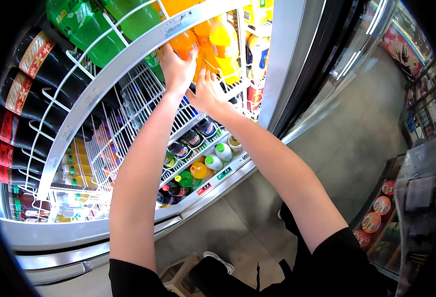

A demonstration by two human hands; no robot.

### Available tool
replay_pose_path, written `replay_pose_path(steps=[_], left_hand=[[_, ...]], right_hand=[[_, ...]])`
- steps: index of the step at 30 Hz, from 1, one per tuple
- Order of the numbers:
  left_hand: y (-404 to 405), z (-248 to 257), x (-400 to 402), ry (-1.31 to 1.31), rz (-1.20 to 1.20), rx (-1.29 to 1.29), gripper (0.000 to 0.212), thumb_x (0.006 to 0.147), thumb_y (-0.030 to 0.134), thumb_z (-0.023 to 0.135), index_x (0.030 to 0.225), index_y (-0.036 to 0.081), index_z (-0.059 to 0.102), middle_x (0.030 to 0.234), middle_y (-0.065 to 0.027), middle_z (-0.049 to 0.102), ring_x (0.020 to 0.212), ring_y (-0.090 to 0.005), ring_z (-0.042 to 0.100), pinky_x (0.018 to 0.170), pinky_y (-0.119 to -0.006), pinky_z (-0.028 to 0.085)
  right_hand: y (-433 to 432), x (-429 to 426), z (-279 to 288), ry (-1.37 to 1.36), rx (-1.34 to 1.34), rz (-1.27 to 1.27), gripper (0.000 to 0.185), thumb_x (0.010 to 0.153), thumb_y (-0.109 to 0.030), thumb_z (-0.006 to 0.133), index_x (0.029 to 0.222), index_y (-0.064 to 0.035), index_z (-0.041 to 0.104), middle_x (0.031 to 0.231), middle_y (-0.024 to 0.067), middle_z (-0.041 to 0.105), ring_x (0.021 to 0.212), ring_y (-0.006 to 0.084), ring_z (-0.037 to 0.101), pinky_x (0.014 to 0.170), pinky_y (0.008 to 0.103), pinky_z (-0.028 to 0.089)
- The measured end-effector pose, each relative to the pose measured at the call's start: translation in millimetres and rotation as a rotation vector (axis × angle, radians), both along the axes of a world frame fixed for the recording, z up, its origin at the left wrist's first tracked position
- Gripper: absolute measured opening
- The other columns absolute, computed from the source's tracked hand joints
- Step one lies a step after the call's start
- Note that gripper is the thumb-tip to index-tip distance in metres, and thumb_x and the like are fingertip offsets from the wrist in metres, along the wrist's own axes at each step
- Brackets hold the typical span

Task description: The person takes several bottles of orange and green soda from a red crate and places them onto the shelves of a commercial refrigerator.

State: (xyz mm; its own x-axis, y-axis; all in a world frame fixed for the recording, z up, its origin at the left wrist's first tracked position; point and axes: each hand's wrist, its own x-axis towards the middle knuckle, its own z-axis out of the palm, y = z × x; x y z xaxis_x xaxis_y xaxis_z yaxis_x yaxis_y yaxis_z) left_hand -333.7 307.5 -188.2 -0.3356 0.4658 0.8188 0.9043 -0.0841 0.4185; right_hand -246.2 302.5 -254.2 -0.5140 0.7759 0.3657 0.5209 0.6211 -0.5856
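Observation:
In an open drinks fridge, my left hand (178, 70) is wrapped around an orange soda bottle (184, 41) on the upper wire shelf (143, 92). Thumb and fingers lie on either side of it. Just below and to the right is my right hand (209, 90), its fingers stretched out toward the lower part of the orange bottles and its thumb apart. Whether its fingertips touch a bottle is hard to see. Beside them stands a yellow-orange drink bottle (223, 39). Left of my hands lie large green soda bottles (88, 31) behind the shelf's white front rail (102, 80).
Dark cola bottles (36, 87) fill the far left. Lower shelves hold small capped bottles (199, 170). The fridge's glass door (337, 67) stands open at right. A plastic stool (181, 273) is on the floor by my feet, and a shelf of round tubs (372, 222) at right.

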Motion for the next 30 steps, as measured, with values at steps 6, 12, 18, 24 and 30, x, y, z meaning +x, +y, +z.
replay_pose_path(steps=[6, 12, 18, 24, 30], left_hand=[[-30, -3, 4, -0.150, 0.013, -0.130, 0.081, 0.073, 0.028, 0.076, 0.132, -0.009, 0.035, 0.121, -0.0289, 0.047, 0.108, -0.0338, 0.053, 0.093, -0.038, 0.045], [-101, -12, 56, -0.492, -0.026, -0.297, 0.056, 0.082, 0.019, 0.067, 0.127, -0.005, 0.044, 0.120, -0.0224, 0.050, 0.105, -0.0285, 0.057, 0.085, -0.036, 0.051], [-215, -8, 109, -0.726, -0.072, -0.247, 0.035, 0.086, 0.010, 0.061, 0.116, -0.004, 0.052, 0.111, -0.0178, 0.059, 0.099, -0.0247, 0.062, 0.080, -0.034, 0.053], [-285, -16, 151, -0.915, -0.121, -0.372, 0.023, 0.091, 0.013, 0.057, 0.105, -0.005, 0.058, 0.094, -0.0129, 0.066, 0.088, -0.0193, 0.065, 0.076, -0.027, 0.053], [-305, 15, 171, -1.215, -0.389, -0.420, 0.024, 0.093, 0.016, 0.056, 0.100, -0.007, 0.061, 0.092, -0.0120, 0.067, 0.085, -0.0164, 0.066, 0.077, -0.027, 0.055]], right_hand=[[2, 8, 6, 0.078, -0.148, 0.101, 0.082, 0.082, -0.021, 0.060, 0.135, 0.0205, 0.013, 0.141, 0.0402, 0.019, 0.135, 0.0493, 0.016, 0.114, 0.0449, 0.014], [-7, 40, 11, 0.188, -0.182, 0.136, 0.076, 0.082, -0.015, 0.057, 0.135, 0.0184, 0.015, 0.138, 0.0397, 0.025, 0.135, 0.0485, 0.019, 0.113, 0.0432, 0.020], [-71, 77, 73, 0.215, -0.679, 0.043, 0.065, 0.083, -0.014, 0.057, 0.136, 0.0118, 0.030, 0.120, 0.0333, 0.052, 0.117, 0.0385, 0.051, 0.099, 0.0364, 0.040], [-127, 124, 57, 0.438, -0.327, -0.087, 0.044, 0.083, -0.008, 0.053, 0.124, 0.0087, 0.049, 0.110, 0.0280, 0.061, 0.099, 0.0362, 0.062, 0.083, 0.0403, 0.047], [-195, 181, 183, 0.550, -0.373, -0.030, 0.044, 0.085, -0.004, 0.051, 0.127, 0.0088, 0.046, 0.122, 0.0236, 0.056, 0.106, 0.0251, 0.058, 0.085, 0.0314, 0.044]])
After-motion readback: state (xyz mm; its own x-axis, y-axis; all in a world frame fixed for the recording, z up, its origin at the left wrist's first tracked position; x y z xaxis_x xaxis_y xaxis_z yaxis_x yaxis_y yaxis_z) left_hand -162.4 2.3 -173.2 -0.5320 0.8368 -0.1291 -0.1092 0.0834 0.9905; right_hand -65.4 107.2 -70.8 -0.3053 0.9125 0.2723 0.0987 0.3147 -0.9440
